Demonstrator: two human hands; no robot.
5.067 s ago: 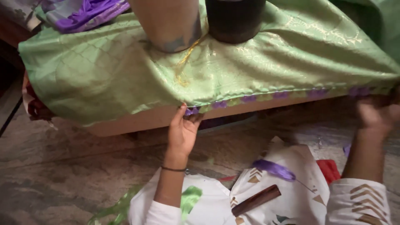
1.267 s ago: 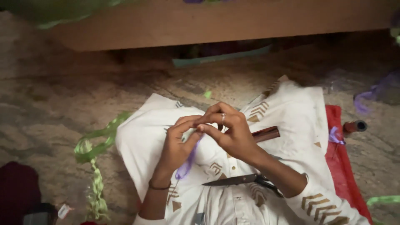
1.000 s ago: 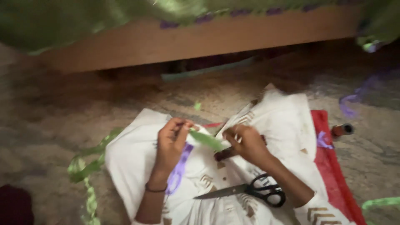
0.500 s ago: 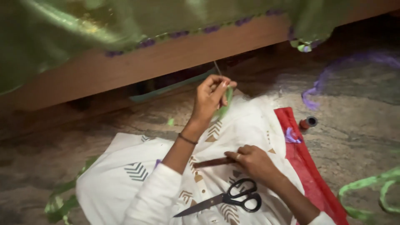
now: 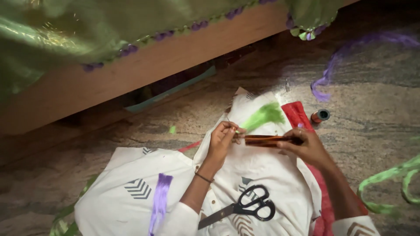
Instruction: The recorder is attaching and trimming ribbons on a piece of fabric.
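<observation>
1. Left hand point(image 5: 222, 136): fingers curled in, thumb and fingertips pinched on the near end of a tuft of green thread point(image 5: 262, 116), right where it meets the tip of a brown comb point(image 5: 267, 140). Not open at all.
2. Right hand point(image 5: 306, 146): closed around the other end of the brown comb, fingers wrapped over it, the comb lying roughly level between both hands.
3. Green thread fans out up and to the right from the pinch, lying over the white patterned garment point(image 5: 258, 168) on the person's lap.
4. Black-handled scissors point(image 5: 245, 207) rest on the garment, near the left forearm, touched by neither hand.
5. Purple thread strand point(image 5: 159, 201) lies on the garment's left part, well apart from the hands.
6. Red cloth point(image 5: 296, 114) shows under the garment's right edge; a small thread spool point(image 5: 320, 116) sits on the stone floor point(image 5: 376, 131) just beside it.
7. Loose green strands point(image 5: 389, 179) on the floor at right; more purple thread point(image 5: 337, 70) further up.
8. Wooden board edge point(image 5: 144, 65) draped with green fabric point(image 5: 65, 30) runs across the top.
</observation>
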